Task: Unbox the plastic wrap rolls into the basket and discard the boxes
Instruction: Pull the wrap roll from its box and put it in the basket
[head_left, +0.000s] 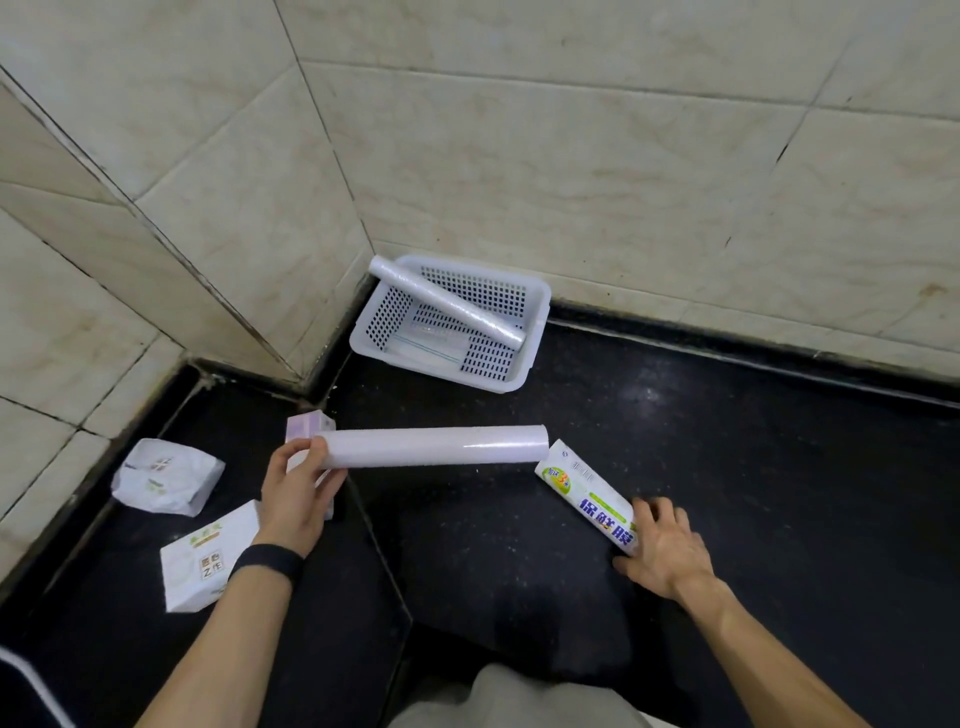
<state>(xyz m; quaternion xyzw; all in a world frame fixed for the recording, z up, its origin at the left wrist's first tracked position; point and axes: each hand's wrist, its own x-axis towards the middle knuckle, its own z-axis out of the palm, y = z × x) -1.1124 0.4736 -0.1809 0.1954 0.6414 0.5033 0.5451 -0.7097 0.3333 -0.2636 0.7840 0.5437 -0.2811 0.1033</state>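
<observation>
On the black countertop (701, 415), the white basket (519, 385) sits in the back corner with one plastic wrap roll (447, 301) leaning across its rim, a second roll (436, 447) is gripped at one end by the left hand (296, 493) mid-counter, and the printed box (592, 493) is clasped at its near end by the right hand (670, 545).

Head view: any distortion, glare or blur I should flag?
Head view: the wide lens bows the wall tile joints; a small glare streak sits on the roll held by the left hand; the right hand looks slightly soft, though the print on the box it holds is readable; the basket is sharp.
</observation>
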